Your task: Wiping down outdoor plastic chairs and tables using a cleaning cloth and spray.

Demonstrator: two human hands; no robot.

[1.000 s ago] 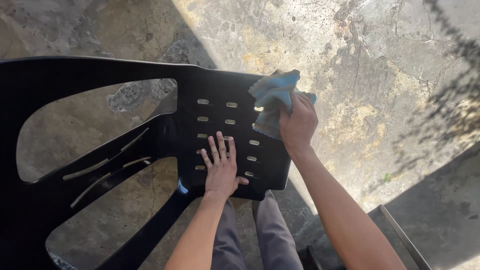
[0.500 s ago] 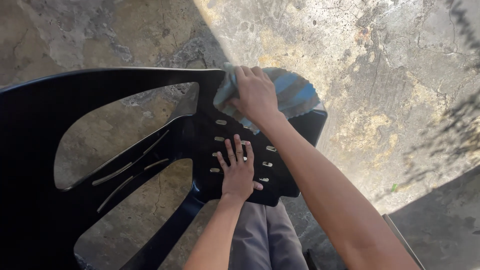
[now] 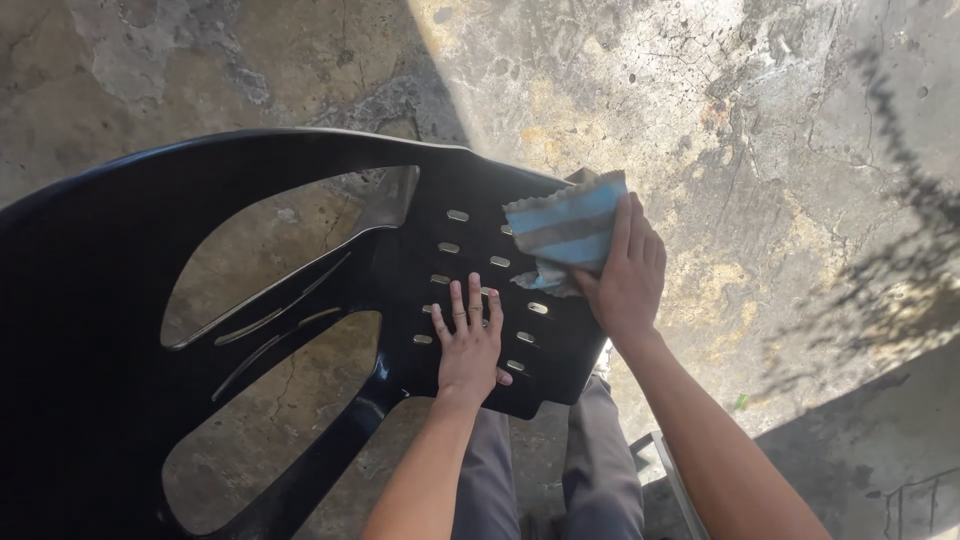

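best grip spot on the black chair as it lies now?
Grip the chair by its thin curved top rim, coming from the left side. The open cut-outs beneath let fingers wrap round it. The slotted panel under the left hand is flat, only pressable.

Left hand (image 3: 468,345) flat on black chair (image 3: 100,330); right hand (image 3: 628,275) presses blue cloth (image 3: 565,230).

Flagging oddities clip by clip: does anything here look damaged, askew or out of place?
Only the black plastic chair: it lies tipped on its side, not upright, on the cracked, stained concrete floor. The left hand rests flat on its slotted panel; the right hand presses a blue striped cloth against it.
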